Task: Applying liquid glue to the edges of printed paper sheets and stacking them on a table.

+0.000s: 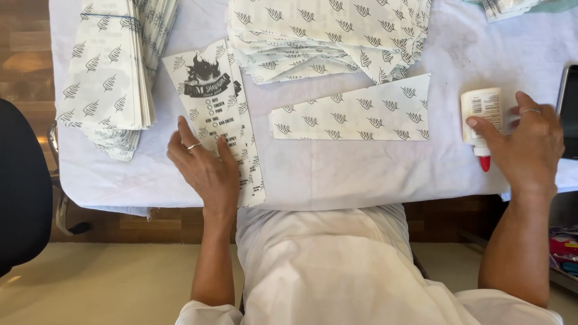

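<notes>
Left hand (205, 168): flat, fingers spread, pressing printed paper sleeve (220, 114) at table's 7 o'clock | Right hand (524, 144): grasping white glue bottle (481, 117), red tip down, at 3 o'clock | Cut patterned sheet (355, 114): centre, below paper stack (328, 36) at 12 o'clock.

Table (373, 174) under white cloth, spanning most of view. Wood-plank floor (24, 54) left of table, warm light patch on it. Same planks in strip (174, 225) below table's near edge. Beyond that, pale beige floor (108, 283). Black chair back (21, 186) left of table, metal chair leg (63, 210) beside it. Dark screen edge (569, 108) at table's right end. Soft daylight, faint shadows.
</notes>
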